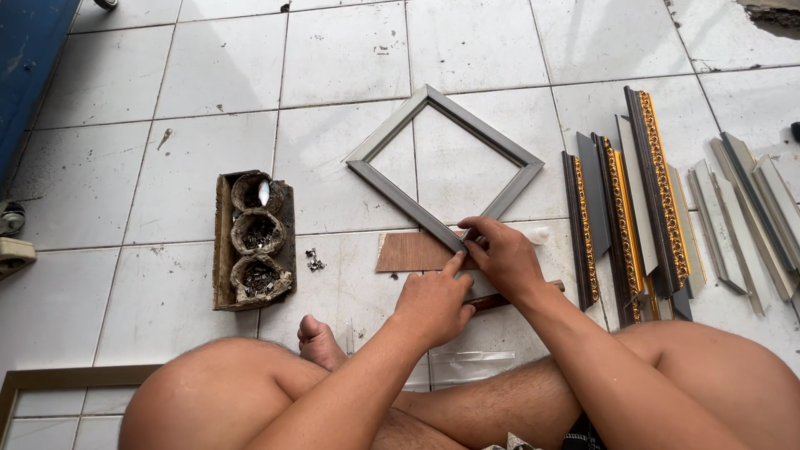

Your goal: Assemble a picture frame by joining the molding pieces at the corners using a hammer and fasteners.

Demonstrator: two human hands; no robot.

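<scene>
A square grey picture frame (400, 188) lies on the white tiled floor, turned like a diamond. Its near corner rests on a small brown wooden board (410, 252). My left hand (435, 304) presses its fingers against that near corner from below. My right hand (502, 255) pinches the same corner from the right side, thumb and fingers closed on the frame. A dark handled tool (500, 297) lies under my hands, mostly hidden. My bare knees and a foot fill the bottom of the view.
A wooden tray (222, 250) with three cups of small metal fasteners stands at the left, loose fasteners (315, 262) beside it. Several moulding strips, gold-trimmed (660, 192) and grey (750, 212), lie at the right. Another frame corner (50, 379) is at bottom left.
</scene>
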